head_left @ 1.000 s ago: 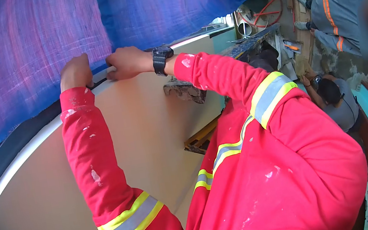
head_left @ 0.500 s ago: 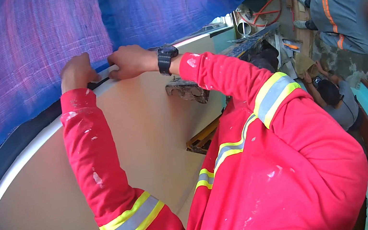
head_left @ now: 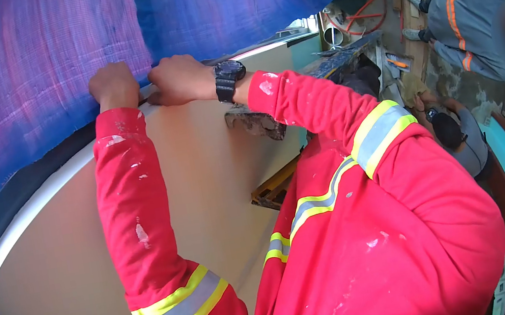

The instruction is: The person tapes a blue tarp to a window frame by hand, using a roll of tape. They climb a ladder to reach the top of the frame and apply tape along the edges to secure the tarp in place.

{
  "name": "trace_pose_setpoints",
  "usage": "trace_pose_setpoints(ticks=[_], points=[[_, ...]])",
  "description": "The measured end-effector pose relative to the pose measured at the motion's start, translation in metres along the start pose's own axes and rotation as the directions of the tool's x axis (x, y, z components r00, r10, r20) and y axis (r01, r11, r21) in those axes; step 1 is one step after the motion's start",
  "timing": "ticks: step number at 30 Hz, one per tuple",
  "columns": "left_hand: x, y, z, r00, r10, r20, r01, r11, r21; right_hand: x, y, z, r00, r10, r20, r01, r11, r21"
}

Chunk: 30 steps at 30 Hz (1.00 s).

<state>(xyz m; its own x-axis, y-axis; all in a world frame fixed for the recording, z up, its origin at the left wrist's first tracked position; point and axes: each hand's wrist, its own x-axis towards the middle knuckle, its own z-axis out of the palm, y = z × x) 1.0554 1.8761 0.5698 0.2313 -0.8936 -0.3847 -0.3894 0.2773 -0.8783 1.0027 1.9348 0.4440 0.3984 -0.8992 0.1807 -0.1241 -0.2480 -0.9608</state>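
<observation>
At the tarp (head_left: pixel 207 5) edge, left hand (head_left: pixel 113 86) and right hand (head_left: pixel 181 79) clench, fingertips hidden.

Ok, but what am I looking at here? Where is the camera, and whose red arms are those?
There is no machine here, just a person working with bare hands. The picture comes from a camera worn on that person's head, so the red sleeves are their own. The left hand and the right hand, the one with the black watch, sit side by side at the bottom edge of a blue sheet. The sheet hangs above a pale wall. The fingers are curled shut; whether they pinch the sheet is hidden. Off to the right is a person in grey.
</observation>
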Motion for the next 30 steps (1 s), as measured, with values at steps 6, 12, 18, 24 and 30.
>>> trace_pose_setpoints(ticks=[6, 12, 18, 24, 30], points=[[-0.001, 0.000, -0.001, 1.000, -0.021, 0.003, 0.021, 0.999, -0.039, -0.015, 0.042, 0.002, 0.999, 0.052, 0.016, -0.052, 0.999, 0.001], [-0.003, 0.000, 0.000, 1.000, -0.024, 0.002, 0.024, 0.998, -0.058, -0.035, 0.088, 0.000, 1.000, 0.007, 0.002, -0.007, 0.999, -0.032], [0.000, 0.000, 0.004, 1.000, -0.024, -0.010, 0.023, 0.997, -0.067, -0.064, 0.162, 0.006, 0.981, -0.117, -0.157, 0.127, 0.990, 0.056], [0.002, 0.000, 0.007, 1.000, -0.029, 0.001, 0.028, 0.998, -0.063, -0.055, 0.177, 0.032, 0.978, 0.142, -0.151, -0.138, 0.990, 0.035], [0.003, -0.001, 0.005, 0.999, -0.029, 0.026, 0.031, 0.997, -0.067, -0.011, 0.164, 0.047, 0.908, 0.419, 0.020, -0.416, 0.906, -0.077]])
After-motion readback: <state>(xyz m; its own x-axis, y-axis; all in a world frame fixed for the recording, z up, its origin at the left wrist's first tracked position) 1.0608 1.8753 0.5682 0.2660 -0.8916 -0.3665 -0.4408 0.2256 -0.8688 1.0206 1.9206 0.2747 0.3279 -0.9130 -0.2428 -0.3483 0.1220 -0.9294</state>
